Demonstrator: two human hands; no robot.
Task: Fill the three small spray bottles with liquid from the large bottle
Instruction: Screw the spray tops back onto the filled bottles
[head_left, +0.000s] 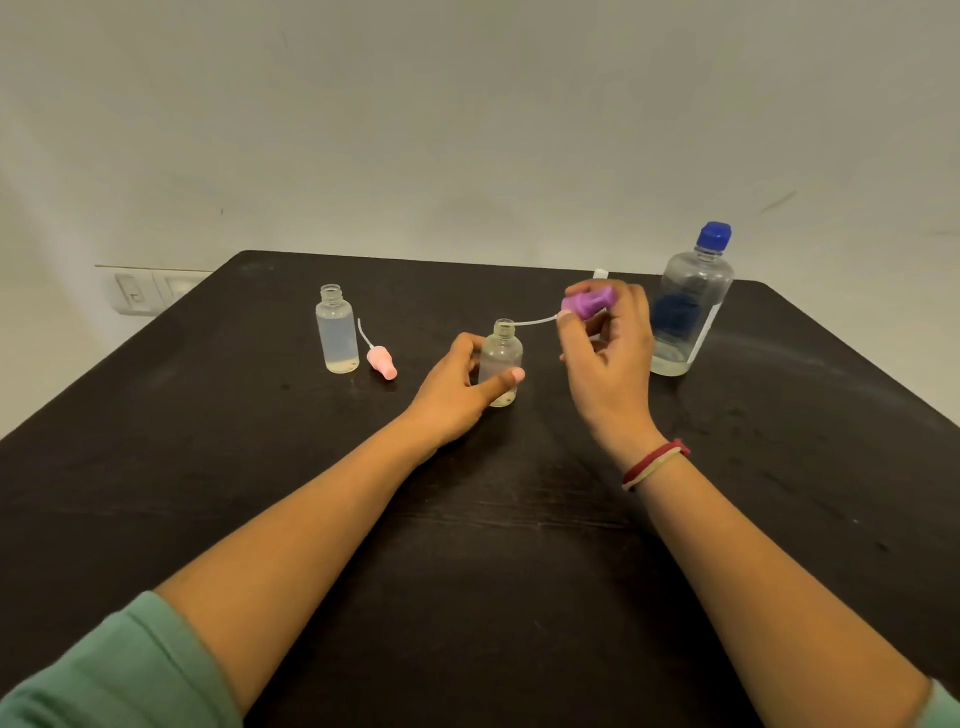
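Our left hand (457, 387) grips the open middle spray bottle (501, 358) on the surface (519, 499). Our right hand (608, 358) pinches a purple cap (589, 301), its tube (535, 320) reaching the bottle's neck. Behind that hand we make out only a white tip (601, 274), near the large bottle (691, 312).

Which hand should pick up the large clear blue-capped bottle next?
Right hand, likely: it is beside the large clear blue-capped bottle, though its fingers must first drop the purple spray head. Left hand grips the small clear plastic bottle, steadying it.
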